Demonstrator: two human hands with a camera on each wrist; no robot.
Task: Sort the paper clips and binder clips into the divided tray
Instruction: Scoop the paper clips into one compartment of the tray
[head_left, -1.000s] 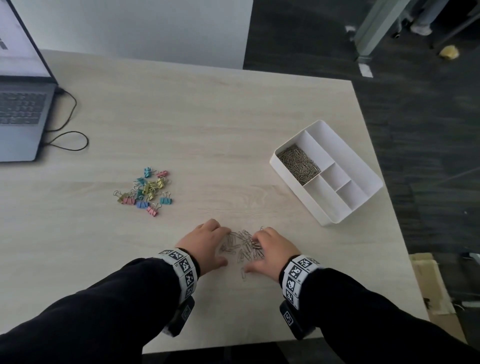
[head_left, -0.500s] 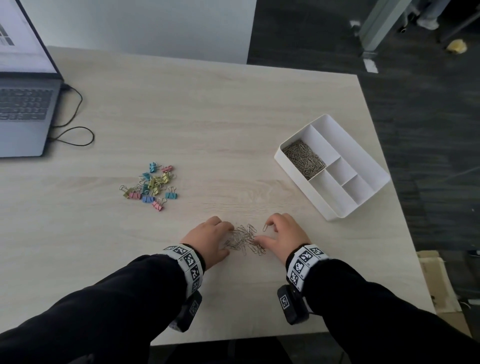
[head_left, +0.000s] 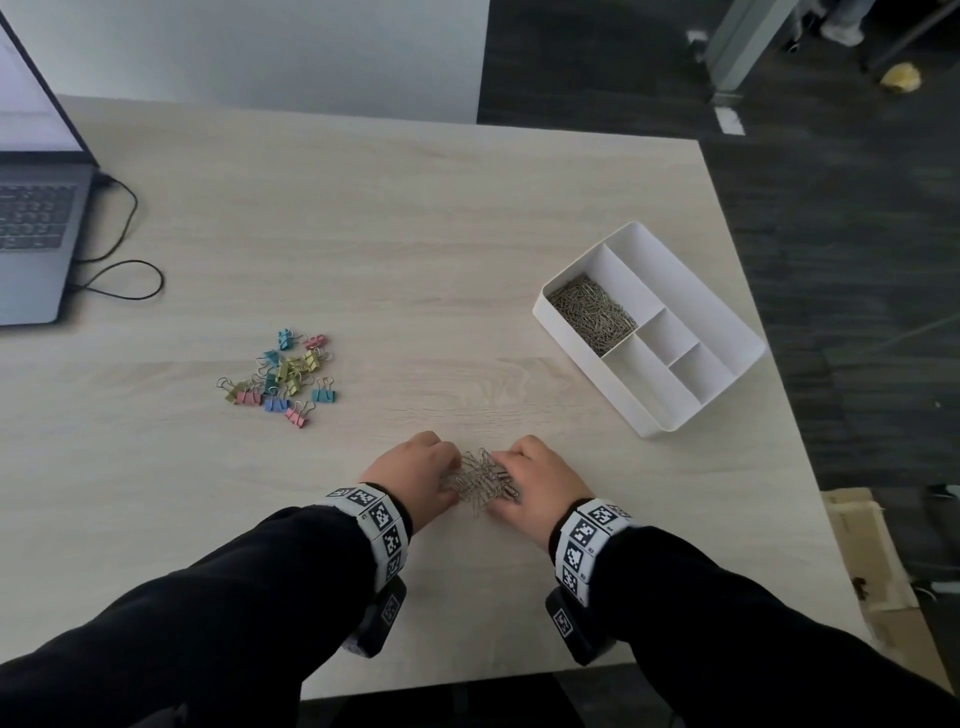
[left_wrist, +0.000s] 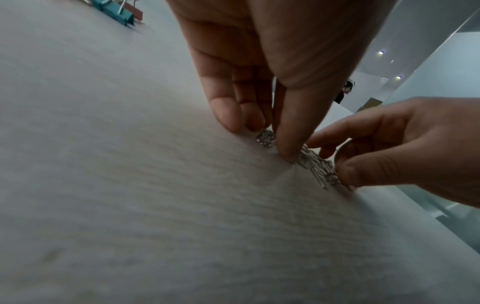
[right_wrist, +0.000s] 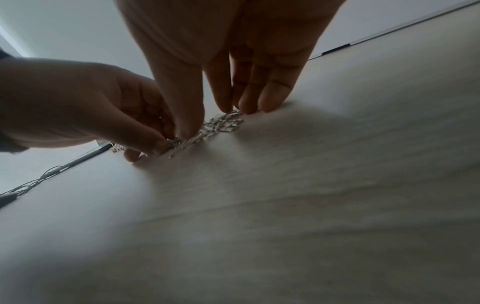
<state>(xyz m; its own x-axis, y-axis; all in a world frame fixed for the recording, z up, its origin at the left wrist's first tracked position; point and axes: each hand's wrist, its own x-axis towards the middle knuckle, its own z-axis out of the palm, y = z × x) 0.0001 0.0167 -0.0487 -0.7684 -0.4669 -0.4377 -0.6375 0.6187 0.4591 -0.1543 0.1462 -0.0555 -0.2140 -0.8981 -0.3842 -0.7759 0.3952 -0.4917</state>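
My left hand (head_left: 415, 475) and right hand (head_left: 540, 483) bracket one small heap of silver paper clips (head_left: 480, 480) at lower centre, fingertips curled in and pinching its edges. The clips are too tangled to count. Roughly fifteen coloured binder clips (head_left: 283, 376) lie centre left. The white tray (head_left: 670, 421), centre right, has four compartments; one holds paper clips.

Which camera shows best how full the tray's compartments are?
The head view. It looks down into the divided tray: paper clips fill its near-left compartment, and the other compartments show bare white floors. Neither wrist view shows the tray; both show only the fingers around the loose clip pile on the table.
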